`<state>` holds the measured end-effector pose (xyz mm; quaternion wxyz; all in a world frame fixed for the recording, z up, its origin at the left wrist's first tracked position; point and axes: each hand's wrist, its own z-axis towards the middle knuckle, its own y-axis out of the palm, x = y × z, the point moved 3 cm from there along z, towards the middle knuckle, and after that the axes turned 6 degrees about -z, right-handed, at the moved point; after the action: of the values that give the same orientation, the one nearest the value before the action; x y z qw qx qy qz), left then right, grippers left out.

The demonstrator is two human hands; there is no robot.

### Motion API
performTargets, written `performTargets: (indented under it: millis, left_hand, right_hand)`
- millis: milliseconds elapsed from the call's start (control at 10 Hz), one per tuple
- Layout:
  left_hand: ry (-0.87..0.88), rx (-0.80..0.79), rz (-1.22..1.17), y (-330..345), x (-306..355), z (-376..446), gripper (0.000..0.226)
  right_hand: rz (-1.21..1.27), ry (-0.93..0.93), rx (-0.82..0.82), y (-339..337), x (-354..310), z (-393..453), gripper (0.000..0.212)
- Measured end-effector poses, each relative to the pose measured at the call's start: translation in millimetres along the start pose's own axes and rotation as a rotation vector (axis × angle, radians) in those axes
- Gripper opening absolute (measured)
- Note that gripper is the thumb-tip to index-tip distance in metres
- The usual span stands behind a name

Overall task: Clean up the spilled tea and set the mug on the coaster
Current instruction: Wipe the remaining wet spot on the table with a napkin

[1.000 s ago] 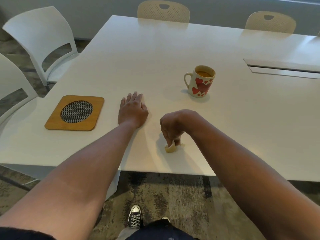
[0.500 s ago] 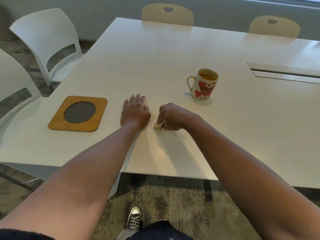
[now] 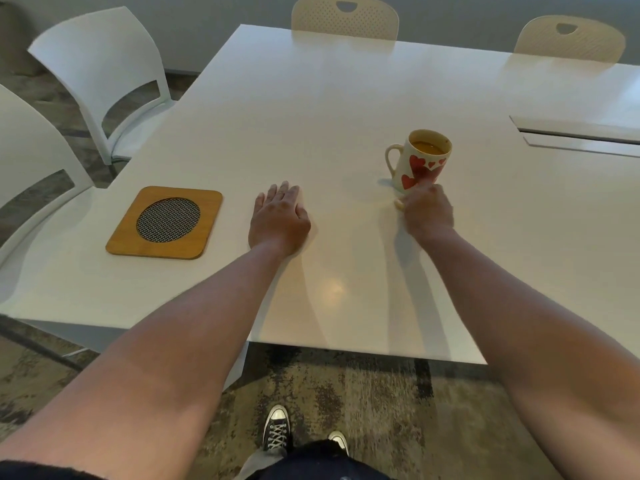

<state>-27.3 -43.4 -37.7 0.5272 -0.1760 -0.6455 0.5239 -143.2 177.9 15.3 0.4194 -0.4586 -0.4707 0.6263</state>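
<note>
Right hand [image 3: 427, 211], fingers curled on a small pale wad [image 3: 399, 203], has swept from the near bench [image 3: 346, 98] edge up to the mug [image 3: 420, 161] base. Left hand [image 3: 278, 220] stays flat, open. We judge wiping nearly done; mug sits well apart from the coaster [image 3: 166, 221].

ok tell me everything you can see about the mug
The mug is cream-white, apparently ceramic, printed with red hearts, with a loop handle on its left side. It stands upright on the white table, right of centre and well apart from the wooden coaster. Amber tea fills it nearly to the brim. The right hand sits at its near base; whether they touch cannot be told.
</note>
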Motion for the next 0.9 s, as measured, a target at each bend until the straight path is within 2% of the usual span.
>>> performTargets:
  millis: [100, 200, 300, 400, 500, 600, 800, 900]
  left_hand:
    - [-0.004, -0.004, 0.003, -0.4, 0.4, 0.0, 0.055]
    - [-0.003, -0.002, 0.009, -0.2, 1.0, -1.1, 0.055]
    - [-0.006, 0.000, 0.005, -0.1, 1.0, -0.9, 0.055]
    - [-0.006, 0.001, 0.008, -0.8, 0.9, 0.5, 0.055]
    - [-0.008, 0.002, 0.009, -0.1, -0.6, -0.4, 0.055]
    - [-0.007, 0.001, 0.000, 0.0, -1.7, -0.7, 0.056]
    - [0.011, 0.012, -0.002, 0.2, 0.8, 1.2, 0.058]
    - [0.012, 0.017, -0.006, 0.2, 0.4, 0.5, 0.058]
  right_hand:
    - [-0.018, 0.174, -0.026, -7.4, 33.9, 8.0, 0.029]
    - [-0.035, 0.260, -0.033, -8.6, 44.6, 8.5, 0.032]
    - [0.026, 0.256, -0.057, -3.4, 29.5, 4.7, 0.035]
    - [0.088, 0.108, -0.099, 2.0, -3.5, -0.4, 0.048]
    - [0.067, -0.209, -0.146, 13.1, -45.7, -9.4, 0.036]
    - [0.131, -0.420, -0.223, 22.4, -79.1, -21.0, 0.025]
    - [0.168, -0.702, -0.345, 15.1, -105.0, -33.9, 0.027]
    - [0.144, -0.765, -0.379, 11.0, -102.9, -33.9, 0.029]
